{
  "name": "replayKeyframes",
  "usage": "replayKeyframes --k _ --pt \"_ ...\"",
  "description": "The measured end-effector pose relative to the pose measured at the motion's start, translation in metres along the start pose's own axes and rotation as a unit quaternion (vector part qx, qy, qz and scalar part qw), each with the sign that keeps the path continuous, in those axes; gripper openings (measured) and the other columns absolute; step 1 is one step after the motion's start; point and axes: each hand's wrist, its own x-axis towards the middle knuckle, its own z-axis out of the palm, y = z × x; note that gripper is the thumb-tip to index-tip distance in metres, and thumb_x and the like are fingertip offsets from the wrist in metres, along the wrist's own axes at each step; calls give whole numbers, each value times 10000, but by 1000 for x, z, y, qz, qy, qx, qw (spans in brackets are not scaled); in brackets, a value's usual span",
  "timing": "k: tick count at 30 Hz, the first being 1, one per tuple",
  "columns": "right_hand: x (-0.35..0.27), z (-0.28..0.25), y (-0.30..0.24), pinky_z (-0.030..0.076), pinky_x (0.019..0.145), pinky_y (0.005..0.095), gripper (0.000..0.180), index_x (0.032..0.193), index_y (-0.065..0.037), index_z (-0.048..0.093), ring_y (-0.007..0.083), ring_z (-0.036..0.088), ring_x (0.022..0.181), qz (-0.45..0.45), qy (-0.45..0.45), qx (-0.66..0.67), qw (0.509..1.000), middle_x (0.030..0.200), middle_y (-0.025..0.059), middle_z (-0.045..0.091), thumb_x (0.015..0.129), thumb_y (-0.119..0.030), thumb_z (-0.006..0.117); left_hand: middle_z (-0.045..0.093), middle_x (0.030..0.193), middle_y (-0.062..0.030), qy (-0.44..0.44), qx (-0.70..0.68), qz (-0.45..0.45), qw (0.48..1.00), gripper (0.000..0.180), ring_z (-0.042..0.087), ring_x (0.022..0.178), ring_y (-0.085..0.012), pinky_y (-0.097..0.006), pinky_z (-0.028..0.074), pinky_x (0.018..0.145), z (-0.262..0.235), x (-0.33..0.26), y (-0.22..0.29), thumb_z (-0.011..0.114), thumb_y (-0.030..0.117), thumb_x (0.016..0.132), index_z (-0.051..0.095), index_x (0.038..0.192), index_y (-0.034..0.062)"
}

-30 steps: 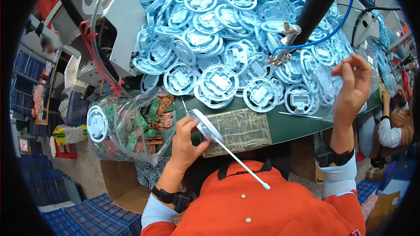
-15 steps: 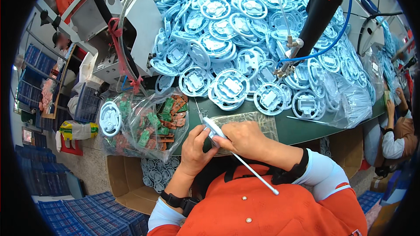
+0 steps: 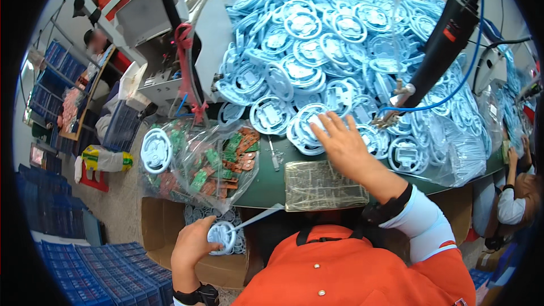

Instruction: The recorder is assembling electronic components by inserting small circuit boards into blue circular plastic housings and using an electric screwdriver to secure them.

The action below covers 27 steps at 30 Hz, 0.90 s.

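At the lower left, above the cardboard box, my left hand (image 3: 192, 245) has its thumb and fingers at the edge of a light blue wheel-shaped plastic part (image 3: 225, 237). A long pale stick (image 3: 258, 216), smeared by motion, slants up and right from that part. My right hand (image 3: 350, 148) reaches forward, palm down and fingers spread, over the near edge of the heap. Its fingertips are at a light blue wheel-shaped part (image 3: 304, 141), partly covering it; I cannot tell whether they touch. A slim metal tool (image 3: 274, 153) lies on the green table left of my right hand.
A large heap of light blue wheel-shaped parts (image 3: 306, 51) fills the table's back. A clear bag of green and brown circuit boards (image 3: 218, 164) lies left, with a single wheel part (image 3: 156, 151) on it. A taped flat block (image 3: 323, 186) lies at the front. A black tool (image 3: 445, 51) hangs right.
My hands have separated. My left hand has gone down and left over the box with the stick-bearing part; my right hand has moved forward to the heap. The whole view has shifted slightly.
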Motion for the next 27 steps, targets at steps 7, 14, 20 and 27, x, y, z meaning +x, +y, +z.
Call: replayKeyframes --k 7,14,20,27 --pt "0 -5 15 427 780 391 155 943 -72 626 257 602 855 7 52 55 997 900 74 632 789 -80 641 681 946 -121 194 -191 208 939 184 671 845 -277 -334 529 752 17 82 61 689 23 856 691 1040 17" --pt "-23 -10 -5 457 799 397 543 1319 -29 583 278 578 988 -11 -110 -2 994 1389 164 547 777 -54 614 592 990 -108 278 37 184 942 251 597 961 -321 -436 496 803 37 160 24 669 -14 788 699 1021 76" --pt "-21 31 39 475 779 415 436 1194 -56 647 300 591 971 4 -66 52 996 1225 152 623 760 -26 637 599 961 -110 366 35 199 908 219 596 936 -311 -423 487 776 41 170 25 688 14 789 702 999 75" --pt "-9 19 30 484 782 403 460 1186 -39 645 291 603 948 -17 -69 -9 997 1210 128 622 731 8 693 661 807 -22 241 -461 87 850 108 631 679 -126 -279 484 598 45 152 69 667 91 927 691 1005 19"
